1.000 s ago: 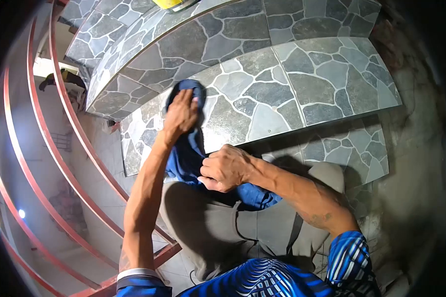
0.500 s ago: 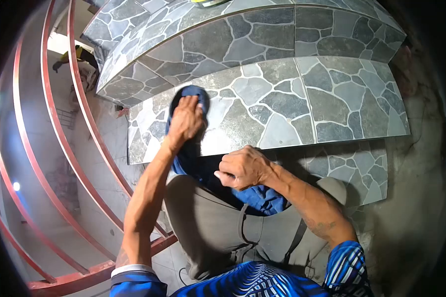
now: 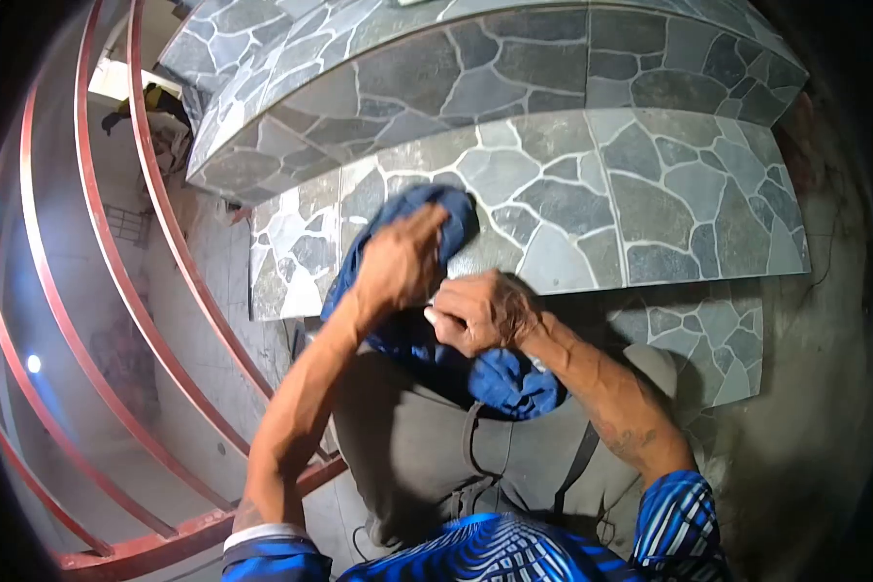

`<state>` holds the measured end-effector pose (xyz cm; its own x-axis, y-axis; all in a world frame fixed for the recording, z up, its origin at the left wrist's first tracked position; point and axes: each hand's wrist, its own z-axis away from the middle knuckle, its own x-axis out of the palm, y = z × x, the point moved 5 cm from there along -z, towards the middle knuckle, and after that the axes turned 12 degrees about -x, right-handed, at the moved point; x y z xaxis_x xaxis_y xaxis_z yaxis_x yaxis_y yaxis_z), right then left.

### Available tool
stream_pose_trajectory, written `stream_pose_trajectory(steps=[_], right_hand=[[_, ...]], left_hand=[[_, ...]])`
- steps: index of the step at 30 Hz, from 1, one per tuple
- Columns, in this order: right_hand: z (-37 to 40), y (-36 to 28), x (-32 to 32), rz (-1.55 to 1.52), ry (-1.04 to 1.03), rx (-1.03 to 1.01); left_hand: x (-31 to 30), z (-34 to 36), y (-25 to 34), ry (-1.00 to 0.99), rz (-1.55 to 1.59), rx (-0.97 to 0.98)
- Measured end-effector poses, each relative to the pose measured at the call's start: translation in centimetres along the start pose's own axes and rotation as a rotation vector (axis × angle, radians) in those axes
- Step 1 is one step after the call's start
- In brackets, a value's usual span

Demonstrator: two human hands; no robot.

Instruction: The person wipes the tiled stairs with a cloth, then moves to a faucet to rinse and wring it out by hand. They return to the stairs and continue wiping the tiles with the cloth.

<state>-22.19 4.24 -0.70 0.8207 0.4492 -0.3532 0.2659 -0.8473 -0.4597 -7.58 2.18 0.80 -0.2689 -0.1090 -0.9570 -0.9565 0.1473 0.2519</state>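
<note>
My left hand [image 3: 396, 264] presses a bunched dark blue cloth [image 3: 459, 221] against the tiled step [image 3: 563, 209], its fingers on the fabric and slightly blurred. Part of that cloth trails toward my knees under the wrist. Just to the right, my right hand [image 3: 477, 312] is closed in a fist in front of the step's edge. A small whitish tip shows by its thumb; what the fist holds, if anything, is hidden. Below it, more crumpled blue cloth [image 3: 516, 385] lies between my legs.
A higher tiled step [image 3: 514, 63] rises behind, and a lower one [image 3: 703, 339] shows at the right. Red metal railing bars [image 3: 107, 223] curve along the left. Past them are a tiled floor and some dark items [image 3: 170, 116].
My left hand has moved right and toward me across the step with the cloth, coming close to my right hand. The right fist has barely moved.
</note>
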Motion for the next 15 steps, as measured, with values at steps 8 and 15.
stream_pose_trajectory(steps=[8,15], right_hand=[[-0.2,0.3,0.4,0.027,-0.027,0.073],[-0.4,0.1,0.3,0.045,-0.069,0.096]], left_hand=[[0.7,0.2,-0.7,0.065,-0.046,0.018],[0.1,-0.5,-0.3,0.197,-0.041,0.061]])
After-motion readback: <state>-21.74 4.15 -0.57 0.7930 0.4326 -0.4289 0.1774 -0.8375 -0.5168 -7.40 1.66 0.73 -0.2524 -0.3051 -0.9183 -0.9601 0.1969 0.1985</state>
